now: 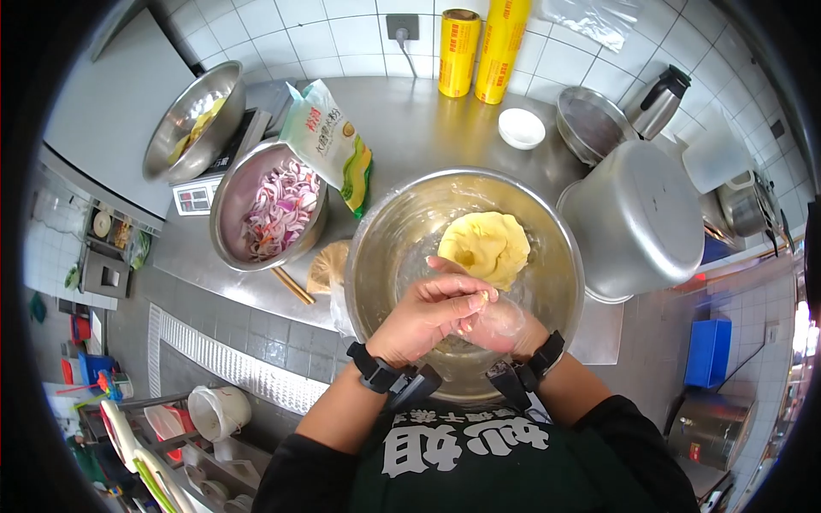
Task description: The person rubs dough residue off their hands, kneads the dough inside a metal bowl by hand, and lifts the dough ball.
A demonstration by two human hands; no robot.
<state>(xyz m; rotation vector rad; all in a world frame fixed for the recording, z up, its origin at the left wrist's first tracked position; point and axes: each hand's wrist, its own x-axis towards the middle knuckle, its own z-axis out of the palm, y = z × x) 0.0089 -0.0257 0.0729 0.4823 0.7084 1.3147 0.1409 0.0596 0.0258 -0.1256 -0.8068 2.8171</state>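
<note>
A ball of yellow dough (486,248) with a hollow in its side rests in a large steel mixing bowl (385,222). Just in front of it, over the bowl, my two hands touch each other. My left hand (434,309) has its thumb and fingers pinched together against my right hand, with a small bit of yellow dough at the tips. Flour coats my right hand (503,327), whose fingers are mostly hidden behind the left. Smears of dough and flour cling to the bowl's inner wall.
Left of the bowl stand a bag of flour (329,141) and a bowl of sliced onions (282,209). Another steel bowl (201,111) sits on a scale (197,198). A large metal pot (637,214) is close on the right. A small white bowl (522,128) lies behind.
</note>
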